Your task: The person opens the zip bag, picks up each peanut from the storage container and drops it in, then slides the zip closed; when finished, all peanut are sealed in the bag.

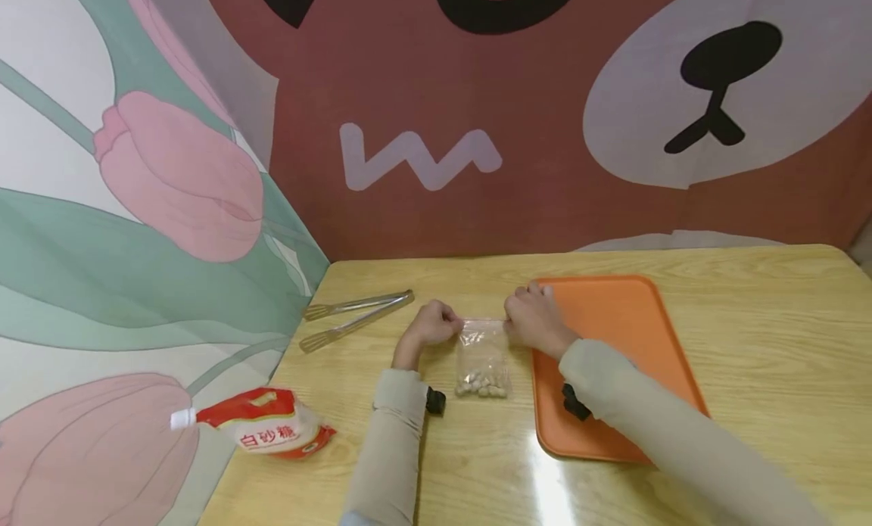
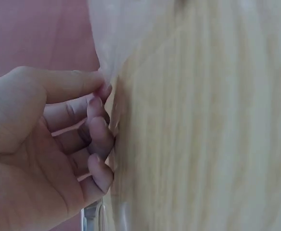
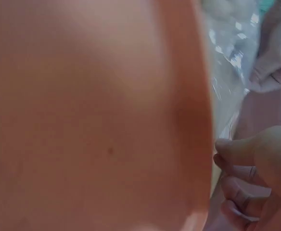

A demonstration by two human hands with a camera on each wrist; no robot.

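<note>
A clear zip bag (image 1: pixel 482 356) lies between both hands, with several small pale round pieces (image 1: pixel 482 385) gathered at its near end. My left hand (image 1: pixel 434 324) pinches the bag's top left corner between thumb and forefinger. In the left wrist view, that hand (image 2: pixel 44 130) has its other fingers curled below the clear plastic (image 2: pixel 119 33). At the opposite top corner, my right hand (image 1: pixel 538 318) pinches the bag's edge, above the left rim of the orange tray (image 1: pixel 613 306). The right wrist view shows this hand's (image 3: pixel 258 178) thumb and forefinger together at the plastic (image 3: pixel 227 96).
Metal tongs (image 1: pixel 357 319) lie spread at the back left of the wooden table (image 1: pixel 770 359). A red and white bag with a white spout cap (image 1: pixel 275 427) rests at the near left. A wall with a painted bear face stands behind the table.
</note>
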